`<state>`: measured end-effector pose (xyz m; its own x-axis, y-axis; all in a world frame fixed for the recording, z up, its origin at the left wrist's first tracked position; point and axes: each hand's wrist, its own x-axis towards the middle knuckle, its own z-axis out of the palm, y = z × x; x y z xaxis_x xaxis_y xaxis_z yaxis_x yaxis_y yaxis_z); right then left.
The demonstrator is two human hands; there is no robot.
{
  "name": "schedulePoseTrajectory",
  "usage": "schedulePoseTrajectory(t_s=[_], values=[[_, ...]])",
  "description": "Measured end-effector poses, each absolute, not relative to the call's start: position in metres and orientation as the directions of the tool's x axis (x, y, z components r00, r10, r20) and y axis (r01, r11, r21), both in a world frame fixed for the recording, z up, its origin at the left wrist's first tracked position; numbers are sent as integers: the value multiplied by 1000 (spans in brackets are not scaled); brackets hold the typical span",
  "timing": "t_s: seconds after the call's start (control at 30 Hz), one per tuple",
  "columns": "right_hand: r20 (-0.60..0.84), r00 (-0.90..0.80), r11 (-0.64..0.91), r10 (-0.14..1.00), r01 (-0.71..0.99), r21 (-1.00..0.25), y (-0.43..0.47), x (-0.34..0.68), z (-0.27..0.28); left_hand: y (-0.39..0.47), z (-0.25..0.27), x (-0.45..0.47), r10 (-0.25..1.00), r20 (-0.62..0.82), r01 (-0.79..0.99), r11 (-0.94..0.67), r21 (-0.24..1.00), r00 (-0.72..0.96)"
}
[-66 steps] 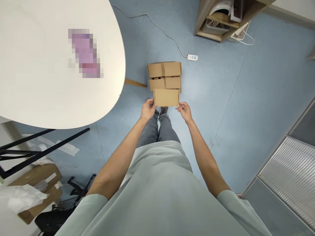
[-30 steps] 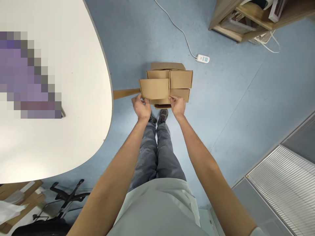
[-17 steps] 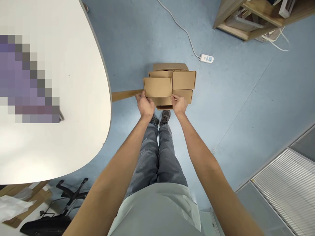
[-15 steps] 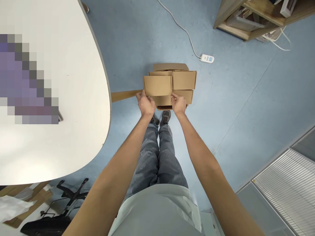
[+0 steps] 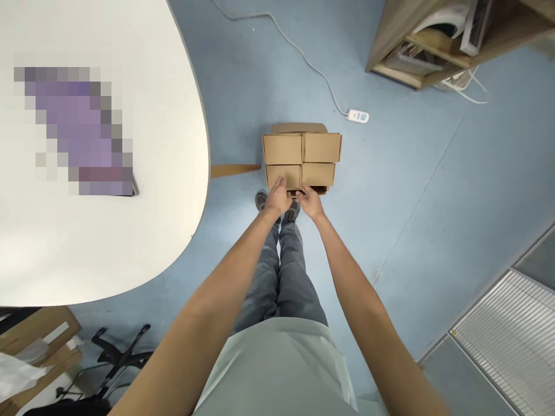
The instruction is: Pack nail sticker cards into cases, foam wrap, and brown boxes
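Observation:
Several small brown cardboard boxes are packed in two rows inside a larger open carton [image 5: 299, 127], whose back flap stands up behind them. At the back left is one small box [image 5: 282, 149], level with its neighbour [image 5: 322, 148] on the right. My left hand [image 5: 278, 198] lies over the near edge of the front left box [image 5: 280, 173], its fingers apart. Beside it, my right hand [image 5: 310, 202] is at the carton's near edge, just below the front right box [image 5: 318, 173], with thumb and fingers spread. Neither hand appears to hold anything.
A white table [image 5: 173, 173] with a pixelated purple item stands to the left, its wooden leg [image 5: 234, 170] beside the carton. A corded white power strip [image 5: 358, 117] lies on the floor. A wooden shelf [image 5: 390, 37] stands upper right, a chair base [image 5: 121, 349] lower left.
The small box between my hands has gone down into the back left place and been let go. Both hands have moved nearer to my feet, the left one also rightward.

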<state>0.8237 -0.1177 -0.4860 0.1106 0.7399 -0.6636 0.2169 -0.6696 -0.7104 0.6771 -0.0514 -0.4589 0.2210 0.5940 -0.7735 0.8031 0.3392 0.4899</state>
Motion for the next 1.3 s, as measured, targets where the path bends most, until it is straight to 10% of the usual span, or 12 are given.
schedulePoseTrajectory(t_s=[0.37,1.3], values=[[-721,163,-737,674,220,-639,-174,815,-351,-126,-329,643,638,-664,732,221,644,391],[-477,-142,-403,867,361,-841,-188,610,-107,-205,-73,361,952,-305,179,297,938,21]])
